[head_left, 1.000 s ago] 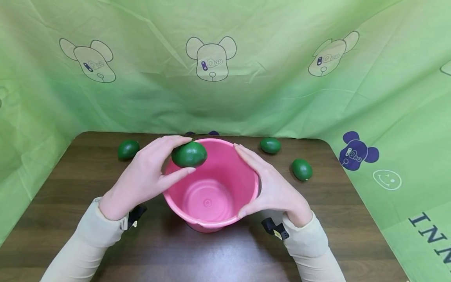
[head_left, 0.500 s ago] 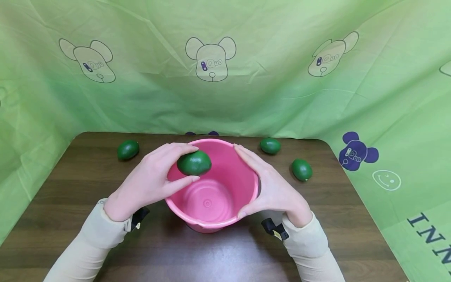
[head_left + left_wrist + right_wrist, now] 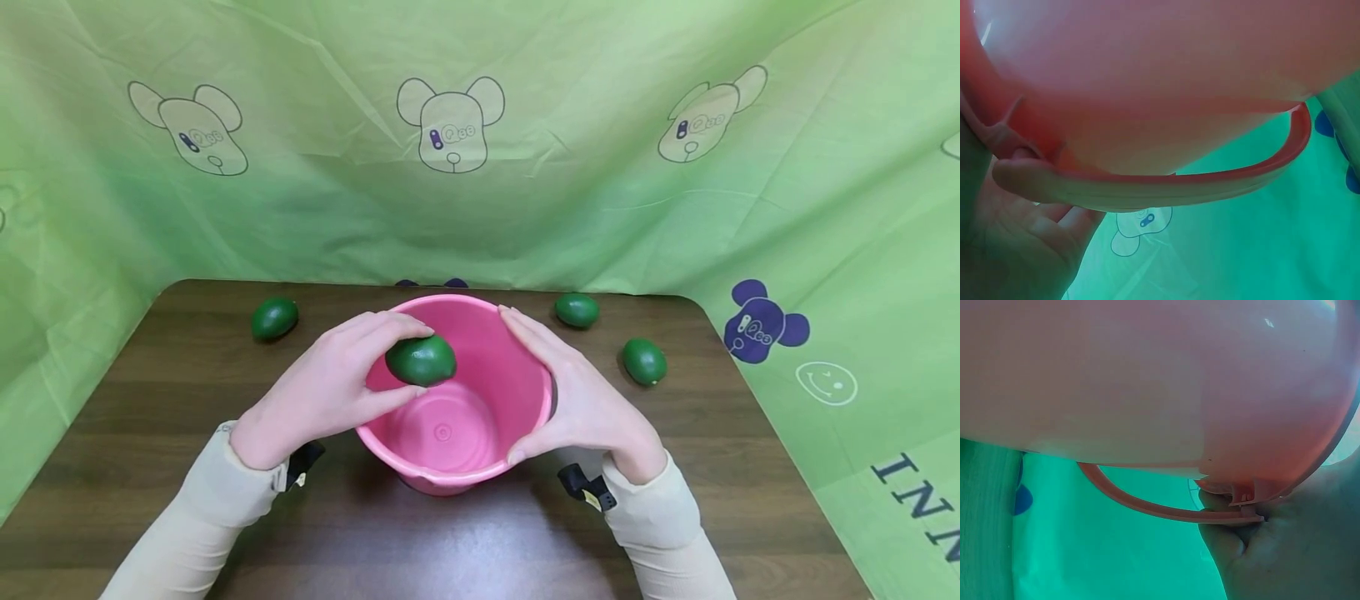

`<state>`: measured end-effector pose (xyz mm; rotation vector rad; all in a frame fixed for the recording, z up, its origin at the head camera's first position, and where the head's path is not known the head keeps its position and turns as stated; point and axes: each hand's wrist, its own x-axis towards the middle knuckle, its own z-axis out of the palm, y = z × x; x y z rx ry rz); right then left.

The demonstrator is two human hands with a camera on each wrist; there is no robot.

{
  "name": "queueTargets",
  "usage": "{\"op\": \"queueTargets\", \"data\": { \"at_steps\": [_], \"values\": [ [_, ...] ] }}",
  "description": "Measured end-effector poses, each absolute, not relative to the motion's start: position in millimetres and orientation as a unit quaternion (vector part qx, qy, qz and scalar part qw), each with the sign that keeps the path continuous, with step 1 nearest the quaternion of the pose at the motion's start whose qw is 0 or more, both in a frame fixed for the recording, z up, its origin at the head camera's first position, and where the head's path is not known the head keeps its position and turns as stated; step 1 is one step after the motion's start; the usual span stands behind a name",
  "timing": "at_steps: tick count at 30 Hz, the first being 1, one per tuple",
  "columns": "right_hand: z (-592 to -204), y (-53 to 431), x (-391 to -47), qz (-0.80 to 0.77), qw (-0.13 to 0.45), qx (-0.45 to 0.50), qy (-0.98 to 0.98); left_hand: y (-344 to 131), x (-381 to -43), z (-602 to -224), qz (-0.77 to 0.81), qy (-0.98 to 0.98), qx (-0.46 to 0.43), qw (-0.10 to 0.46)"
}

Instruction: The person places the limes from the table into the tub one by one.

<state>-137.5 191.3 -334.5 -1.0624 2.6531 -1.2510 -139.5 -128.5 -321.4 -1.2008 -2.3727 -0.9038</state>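
Note:
In the head view my left hand (image 3: 330, 387) holds a glossy dark green lime (image 3: 422, 361) between fingers and thumb, over the left side of a pink bucket's mouth. The bucket (image 3: 453, 479) stands upright on the table, and the part of its floor that shows is bare. My right hand (image 3: 581, 400) grips the bucket's right rim, fingers along the far part and thumb at the near part. Both wrist views look at the bucket's outer wall, with its pink handle (image 3: 1210, 181) hanging down beside it. The lime is hidden from the wrist views.
On the wooden table (image 3: 135, 467), one lime (image 3: 274, 318) lies at the back left. Two more limes, a farther one (image 3: 577, 310) and a nearer one (image 3: 644, 362), lie to the right of the bucket. A green printed cloth (image 3: 480, 225) hangs behind the table and along its sides.
My left hand has moved right and toward me with the lime, from the bucket's left rim to farther over its mouth. The right hand and the bucket have stayed put.

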Motion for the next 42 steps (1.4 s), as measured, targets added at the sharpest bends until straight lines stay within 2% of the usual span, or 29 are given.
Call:
{"op": "queueTargets", "data": {
  "at_steps": [17, 42],
  "values": [
    [-336.8, 192.1, -137.6, -0.400, 0.005, -0.344, 0.849, -127.0, -138.1, -321.3, -0.321, -0.851, -0.401, 0.111],
    [-336.9, 192.0, -138.5, -0.400, 0.002, -0.351, 0.847, -126.4, -139.2, -322.4, -0.312, -0.850, -0.407, 0.121]
  ]
}}
